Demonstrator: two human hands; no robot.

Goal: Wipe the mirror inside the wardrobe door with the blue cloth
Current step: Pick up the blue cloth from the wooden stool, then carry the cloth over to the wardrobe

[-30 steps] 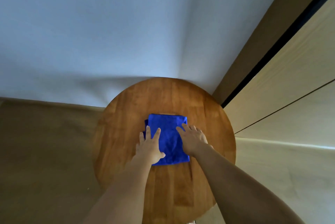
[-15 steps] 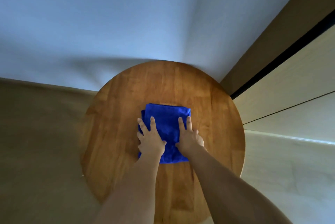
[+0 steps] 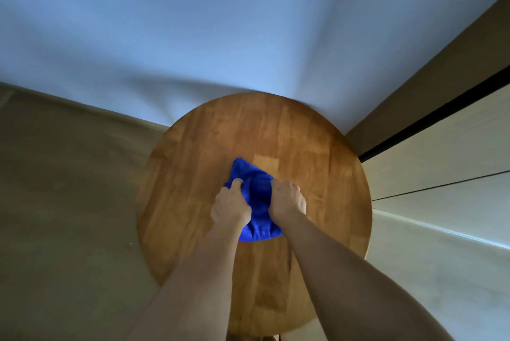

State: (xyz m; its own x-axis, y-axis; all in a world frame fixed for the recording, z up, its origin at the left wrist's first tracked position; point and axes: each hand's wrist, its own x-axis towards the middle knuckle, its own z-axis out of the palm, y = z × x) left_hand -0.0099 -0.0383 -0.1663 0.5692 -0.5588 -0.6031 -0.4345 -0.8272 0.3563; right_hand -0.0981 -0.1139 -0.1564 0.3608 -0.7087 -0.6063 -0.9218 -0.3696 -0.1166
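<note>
The blue cloth (image 3: 256, 194) lies bunched up near the middle of a round wooden table (image 3: 317, 164). My left hand (image 3: 230, 206) grips the cloth's left side with curled fingers. My right hand (image 3: 287, 198) grips its right side, also with fingers closed into the fabric. The cloth's near edge shows between my two wrists. The wardrobe (image 3: 441, 153) stands at the right with pale wood panels and a dark gap. No mirror is in view.
A plain white wall (image 3: 220, 23) rises behind the table. Beige floor (image 3: 55, 202) spreads to the left of the table. The table nearly touches the wall at the back and the wardrobe at the right.
Both hands lay flat on the folded cloth before. Now their fingers have closed into it and the cloth is scrunched together between them. The view has shifted slightly.
</note>
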